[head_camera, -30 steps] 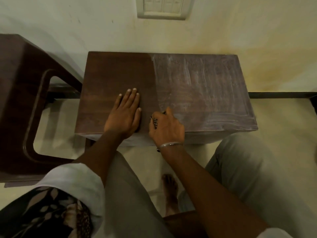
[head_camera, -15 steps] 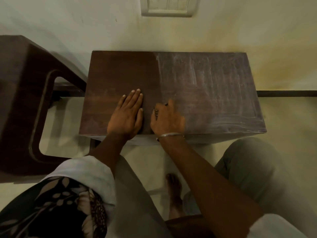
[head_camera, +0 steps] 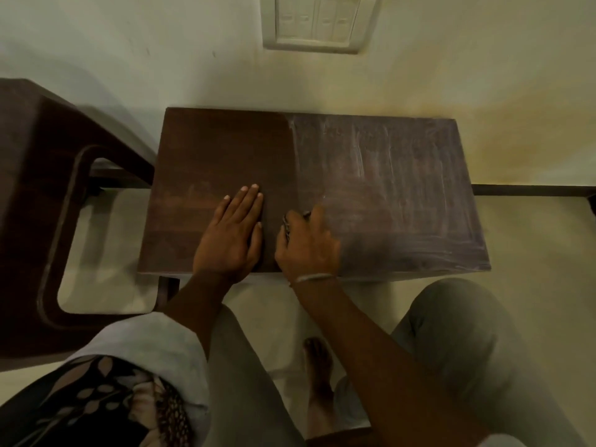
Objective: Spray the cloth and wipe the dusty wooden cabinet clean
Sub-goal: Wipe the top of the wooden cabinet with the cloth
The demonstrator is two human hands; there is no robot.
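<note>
Creeping farther from the near edge, the right hand [head_camera: 308, 245] curls its fingers round a dark patterned cloth [head_camera: 286, 225] on the brown wooden cabinet [head_camera: 387, 188], where wiped wood meets streaky dust. The left hand [head_camera: 230, 233] lies flat, fingers together, below the cream wall [head_camera: 451, 59].

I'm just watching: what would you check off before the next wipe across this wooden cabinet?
1. Cloth held: ok. The right hand is curled over a dark cloth, which is mostly hidden.
2. Cabinet steadied: ok. The left hand lies flat on the cabinet.
3. Left half wiped: ok, dark and even.
4. Right half wiped: not ok, pale dusty streaks cover it.
5. Cloth damp enough: cannot tell.
6. Spray bottle within reach: cannot tell, none in view.
</note>
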